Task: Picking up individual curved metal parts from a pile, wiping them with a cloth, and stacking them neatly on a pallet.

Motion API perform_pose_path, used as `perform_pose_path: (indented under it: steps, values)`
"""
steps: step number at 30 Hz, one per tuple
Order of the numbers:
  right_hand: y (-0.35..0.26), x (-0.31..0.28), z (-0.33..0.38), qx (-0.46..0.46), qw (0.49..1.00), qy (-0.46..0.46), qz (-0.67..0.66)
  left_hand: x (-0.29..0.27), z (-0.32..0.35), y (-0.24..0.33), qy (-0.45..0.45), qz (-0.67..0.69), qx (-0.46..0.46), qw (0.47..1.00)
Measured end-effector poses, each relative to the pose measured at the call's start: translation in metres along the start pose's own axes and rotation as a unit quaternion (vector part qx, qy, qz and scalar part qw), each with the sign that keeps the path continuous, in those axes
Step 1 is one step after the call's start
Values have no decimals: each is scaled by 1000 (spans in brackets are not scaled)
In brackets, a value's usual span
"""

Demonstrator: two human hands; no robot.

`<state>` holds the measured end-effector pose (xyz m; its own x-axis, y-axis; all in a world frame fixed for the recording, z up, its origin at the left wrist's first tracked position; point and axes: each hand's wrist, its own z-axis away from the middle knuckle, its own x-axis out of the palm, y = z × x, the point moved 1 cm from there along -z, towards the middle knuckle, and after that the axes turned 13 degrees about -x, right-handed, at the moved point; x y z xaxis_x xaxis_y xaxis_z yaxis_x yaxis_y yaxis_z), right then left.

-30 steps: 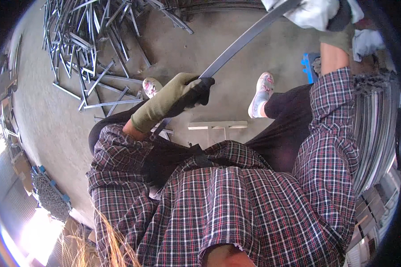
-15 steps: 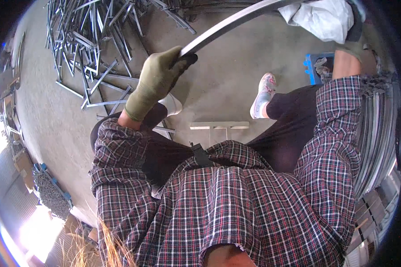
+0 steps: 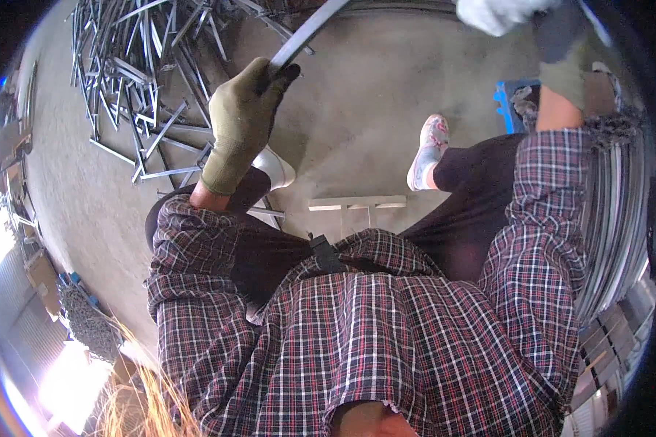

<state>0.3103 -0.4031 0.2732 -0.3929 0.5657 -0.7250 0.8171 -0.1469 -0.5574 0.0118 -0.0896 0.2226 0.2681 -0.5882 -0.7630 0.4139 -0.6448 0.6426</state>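
My left hand (image 3: 242, 113), in an olive knit glove with dark fingers, is closed around the end of a flat grey metal bar (image 3: 310, 32). From there the bar slants up to the right and out of the picture's top edge. At the upper right, my right hand (image 3: 563, 45), gloved in olive and dark grey, holds a bunched white cloth (image 3: 501, 13). That hand's fingers are largely hidden by the cloth and the frame edge. Whether the cloth touches the bar is out of sight.
Many loose metal bars lie in a heap (image 3: 149, 80) on the concrete floor at the far left. A blue crate (image 3: 501, 106) with dark rags stands below my right hand. Long metal strips (image 3: 611, 226) are stacked along the right. A small wooden piece (image 3: 357, 203) lies between my legs.
My left hand has shifted slightly left and up with the bar. My right hand and the white cloth have moved up, partly leaving the frame, and less of the bar shows.
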Motion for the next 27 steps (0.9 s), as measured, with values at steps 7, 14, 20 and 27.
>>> perform_pose_path:
  steps: [7, 14, 20, 27]
  values:
    - [-4, 19, -5, -4, 1000, -17, -11, 14, 23, -2, -44, 49, 3, 998]
    - [-3, 17, -2, 6, 1000, -16, -3, 14, 32, -6, -113, 60, -12, 992]
    - [1, 15, 0, 22, 1000, -9, 8, 7, 25, -9, -164, 135, -50, 976]
    - [8, 4, 4, 38, 997, -7, 68, -13, -8, -16, 19, -114, -4, 993]
